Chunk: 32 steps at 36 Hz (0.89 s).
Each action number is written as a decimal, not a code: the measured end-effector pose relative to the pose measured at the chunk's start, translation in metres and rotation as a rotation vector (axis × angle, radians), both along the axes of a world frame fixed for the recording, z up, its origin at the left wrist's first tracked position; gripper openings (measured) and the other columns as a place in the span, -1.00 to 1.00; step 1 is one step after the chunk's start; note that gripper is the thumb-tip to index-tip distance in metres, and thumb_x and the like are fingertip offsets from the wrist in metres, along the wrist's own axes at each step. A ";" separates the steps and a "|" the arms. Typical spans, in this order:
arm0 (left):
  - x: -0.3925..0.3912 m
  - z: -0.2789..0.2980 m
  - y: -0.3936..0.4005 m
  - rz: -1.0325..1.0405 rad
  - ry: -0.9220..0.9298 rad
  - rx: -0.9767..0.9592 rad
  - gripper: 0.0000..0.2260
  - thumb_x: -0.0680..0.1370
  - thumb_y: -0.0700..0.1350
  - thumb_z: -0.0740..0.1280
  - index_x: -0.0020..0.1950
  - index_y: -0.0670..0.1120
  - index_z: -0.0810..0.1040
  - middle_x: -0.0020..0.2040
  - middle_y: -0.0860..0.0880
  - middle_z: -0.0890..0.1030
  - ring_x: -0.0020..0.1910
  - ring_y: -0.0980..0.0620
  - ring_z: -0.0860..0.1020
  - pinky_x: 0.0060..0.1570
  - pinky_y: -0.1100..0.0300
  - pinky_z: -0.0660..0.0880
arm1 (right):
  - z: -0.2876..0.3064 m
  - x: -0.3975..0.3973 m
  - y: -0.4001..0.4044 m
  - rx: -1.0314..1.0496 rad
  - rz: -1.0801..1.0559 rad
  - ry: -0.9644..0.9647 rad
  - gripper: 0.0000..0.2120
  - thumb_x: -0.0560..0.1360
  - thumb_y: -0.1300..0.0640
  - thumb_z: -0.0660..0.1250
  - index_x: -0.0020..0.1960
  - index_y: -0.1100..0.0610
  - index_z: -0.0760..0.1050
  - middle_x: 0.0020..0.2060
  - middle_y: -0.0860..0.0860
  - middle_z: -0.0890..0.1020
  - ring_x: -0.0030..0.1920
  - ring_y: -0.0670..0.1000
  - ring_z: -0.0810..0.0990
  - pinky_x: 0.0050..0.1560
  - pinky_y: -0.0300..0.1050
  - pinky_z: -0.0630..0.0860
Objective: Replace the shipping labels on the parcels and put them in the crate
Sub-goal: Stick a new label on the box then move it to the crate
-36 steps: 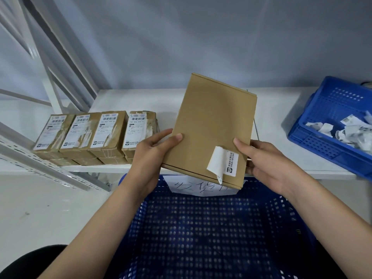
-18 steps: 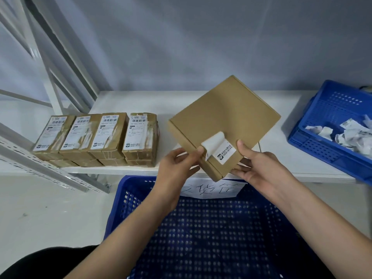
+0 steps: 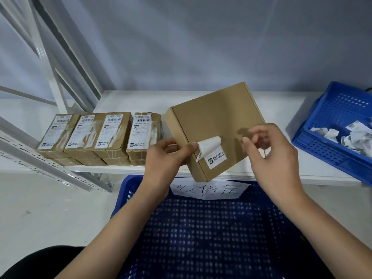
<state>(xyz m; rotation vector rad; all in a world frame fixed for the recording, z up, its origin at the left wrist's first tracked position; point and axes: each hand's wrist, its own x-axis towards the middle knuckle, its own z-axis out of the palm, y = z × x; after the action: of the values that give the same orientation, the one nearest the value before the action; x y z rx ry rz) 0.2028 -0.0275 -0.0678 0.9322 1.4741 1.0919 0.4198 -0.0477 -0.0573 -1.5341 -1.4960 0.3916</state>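
Note:
A flat brown cardboard parcel (image 3: 217, 117) lies tilted over the front edge of the white shelf (image 3: 141, 101). A small white shipping label (image 3: 213, 152) sits near its front left corner, with the upper left part peeled and curled up. My left hand (image 3: 163, 158) grips the parcel's left edge, thumb tip on top beside the curled label. My right hand (image 3: 271, 158) hovers over the parcel's right side with loosely bent fingers, holding nothing. The big blue crate (image 3: 201, 238) stands below the shelf, with a handwritten paper sign (image 3: 209, 190) on its far rim.
Several taped, labelled parcels (image 3: 100, 135) stand in a row on the shelf's left. A second blue crate (image 3: 322, 150) on the right holds crumpled removed labels (image 3: 354, 135). Slanted metal rack bars (image 3: 60, 57) rise at the left, and a grey wall is behind.
The parcel was turned and lowered toward the shelf. My left hand shifted to its left edge by the label. My right hand let go and lifted above it.

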 end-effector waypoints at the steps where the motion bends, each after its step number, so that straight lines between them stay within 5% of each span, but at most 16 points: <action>1: 0.001 -0.001 -0.001 -0.009 0.032 0.005 -0.45 0.25 0.11 0.63 0.15 -0.09 0.63 -0.02 -0.03 0.74 0.00 -0.02 0.72 0.06 -0.03 0.67 | 0.001 -0.001 -0.001 0.050 0.073 -0.052 -0.88 0.55 0.21 0.41 0.07 0.07 0.59 -0.14 -0.08 0.58 -0.10 -0.19 0.54 -0.06 -0.43 0.42; 4: 0.005 -0.003 -0.004 -0.042 0.119 0.021 -0.57 0.26 0.11 0.64 0.05 0.05 0.63 -0.05 0.06 0.74 -0.01 0.09 0.70 0.10 -0.02 0.65 | -0.006 -0.004 -0.003 0.111 0.267 -0.168 -0.82 0.56 0.24 0.40 0.14 0.16 0.67 0.02 -0.01 0.59 0.07 -0.03 0.56 0.12 -0.26 0.47; 7: 0.008 -0.001 -0.006 -0.058 0.171 0.035 -0.64 0.37 -0.01 0.64 0.09 0.03 0.62 -0.03 0.09 0.72 -0.02 0.20 0.68 0.12 0.02 0.64 | -0.016 -0.005 -0.004 0.084 0.334 -0.220 -0.75 0.54 0.21 0.40 0.21 0.16 0.66 0.09 -0.02 0.58 0.15 -0.01 0.50 0.24 -0.29 0.42; 15: 0.011 0.001 -0.009 -0.083 0.199 0.046 -0.59 0.36 -0.02 0.63 0.15 -0.01 0.62 -0.01 0.11 0.70 -0.08 0.29 0.65 0.05 0.14 0.64 | -0.021 -0.003 0.002 0.049 0.344 -0.234 -0.82 0.50 0.25 0.46 0.10 0.16 0.69 0.00 -0.04 0.64 0.08 -0.03 0.51 0.14 -0.26 0.44; 19: 0.010 -0.003 -0.008 -0.080 0.181 0.013 -0.61 0.30 0.06 0.66 0.03 0.08 0.61 -0.01 0.09 0.71 -0.02 0.17 0.68 0.08 0.03 0.65 | -0.022 -0.004 0.003 0.065 0.334 -0.242 -0.87 0.49 0.27 0.47 0.03 0.17 0.71 -0.08 -0.04 0.65 0.01 -0.07 0.49 0.09 -0.35 0.41; 24: 0.011 -0.006 -0.008 -0.063 0.134 -0.050 -0.30 0.15 0.20 0.62 0.19 -0.10 0.63 0.02 0.01 0.72 -0.01 0.05 0.71 0.02 -0.02 0.68 | -0.021 -0.004 0.004 0.040 0.326 -0.238 -0.91 0.48 0.30 0.48 -0.04 0.17 0.71 -0.14 -0.04 0.65 -0.03 -0.12 0.48 0.06 -0.42 0.39; 32: 0.009 -0.004 -0.007 -0.076 0.001 -0.113 -0.62 0.39 -0.11 0.63 0.14 -0.17 0.63 0.02 -0.12 0.73 -0.02 -0.07 0.72 0.02 -0.05 0.68 | -0.013 -0.005 0.000 0.036 0.333 -0.268 -0.91 0.47 0.29 0.48 -0.05 0.17 0.71 -0.15 -0.04 0.65 -0.05 -0.15 0.46 0.05 -0.52 0.33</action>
<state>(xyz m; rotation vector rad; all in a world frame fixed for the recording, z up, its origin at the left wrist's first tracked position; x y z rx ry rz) 0.2119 -0.0343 -0.0719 0.9019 1.4733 0.9431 0.4150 -0.0473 -0.0704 -1.3485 -1.9684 0.3577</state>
